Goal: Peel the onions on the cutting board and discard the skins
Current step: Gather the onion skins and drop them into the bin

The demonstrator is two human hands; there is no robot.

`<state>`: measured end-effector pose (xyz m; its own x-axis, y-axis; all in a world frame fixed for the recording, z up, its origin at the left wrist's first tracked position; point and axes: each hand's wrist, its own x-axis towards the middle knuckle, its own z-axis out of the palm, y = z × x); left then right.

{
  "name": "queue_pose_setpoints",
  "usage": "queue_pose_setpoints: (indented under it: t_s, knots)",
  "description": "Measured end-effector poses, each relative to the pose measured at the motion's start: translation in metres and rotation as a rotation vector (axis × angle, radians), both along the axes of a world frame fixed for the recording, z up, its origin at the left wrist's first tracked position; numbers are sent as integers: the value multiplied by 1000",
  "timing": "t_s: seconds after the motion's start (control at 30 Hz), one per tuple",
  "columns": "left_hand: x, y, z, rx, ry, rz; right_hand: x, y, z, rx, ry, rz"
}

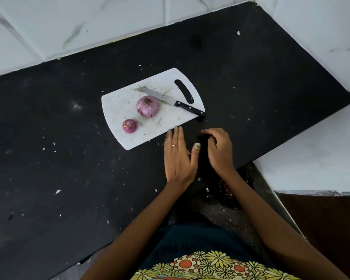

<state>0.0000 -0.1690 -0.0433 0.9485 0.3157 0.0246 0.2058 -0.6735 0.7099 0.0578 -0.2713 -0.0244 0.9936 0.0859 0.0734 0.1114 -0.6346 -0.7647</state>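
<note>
A white cutting board (117, 106) lies on the black counter. On it sit a large purple onion (148, 107) and a smaller purple onion (130, 126) nearer the board's front-left end. My left hand (178, 156) lies flat on the counter with straight fingers, its fingertips at the board's front edge. My right hand (218, 150) hovers just right of it with curled fingers; I see nothing held in it. Both hands are apart from the onions.
A black-handled knife (170, 101) lies on the board behind the large onion, handle over the right edge. Small skin scraps dot the black counter (49, 158). White tiled walls (89, 27) bound the back and right. The counter's front edge runs diagonally by my body.
</note>
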Motion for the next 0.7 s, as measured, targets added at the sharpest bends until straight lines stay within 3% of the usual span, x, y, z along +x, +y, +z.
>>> queue_pose_setpoints:
  t_s: [0.07, 0.13, 0.23, 0.33, 0.47, 0.53, 0.6, 0.7]
  knots:
    - [6, -8, -3, 6, -39, -161, -2, -1, -1, 49, 18, 1]
    - [8, -12, -2, -147, -123, -241, -2, -1, -1, 115, 62, -27]
    - [5, -7, 3, -371, -286, -81, -1, -2, -2, 96, 42, -99]
    - [1, 11, 7, -509, -424, 190, -5, 2, -2, -88, -43, -16]
    - [-5, 44, 5, -693, -534, 351, -23, 29, -3, -450, -257, 511]
    - [-7, 52, 5, -717, -514, 362, -36, 48, -11, -618, -259, 732]
    - [-9, 53, 7, -743, -500, 344, -42, 59, -19, -756, -244, 776]
    - [-8, 49, 8, -745, -489, 302, -39, 58, -19, -881, -201, 677]
